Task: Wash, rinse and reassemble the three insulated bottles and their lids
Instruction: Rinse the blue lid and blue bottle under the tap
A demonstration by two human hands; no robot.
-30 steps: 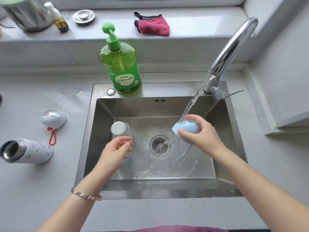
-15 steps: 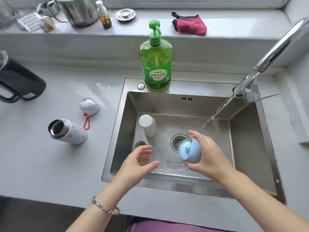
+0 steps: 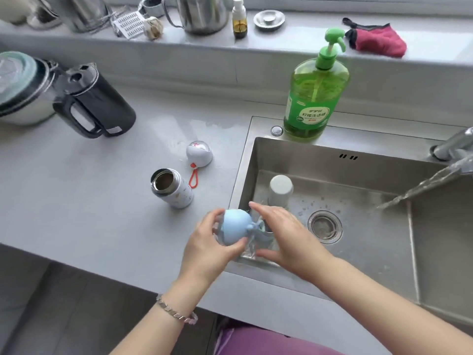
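Note:
A light blue lid (image 3: 234, 226) with a small strap is held in my left hand (image 3: 204, 249) over the sink's front left corner. My right hand (image 3: 284, 237) lies flat beside it with fingers spread and nothing in its grip. Below that hand, a metal bottle rim (image 3: 266, 233) shows in the sink, mostly hidden. A white bottle (image 3: 280, 190) stands upside down in the sink behind my hands. Another white bottle (image 3: 172, 188) lies open on the counter. Next to this bottle sits its white lid (image 3: 199, 153) with a red strap.
Water runs from the tap (image 3: 453, 147) into the steel sink (image 3: 245, 160), right of the drain (image 3: 325, 228). A green soap pump bottle (image 3: 314, 98) stands on the sink's back rim. A black jug (image 3: 94, 103) is on the counter at left. Pots and a red cloth (image 3: 376, 41) line the sill.
The blue lid went from my right hand to my left hand and moved left, out of the water stream. My right hand opened. The view swung left.

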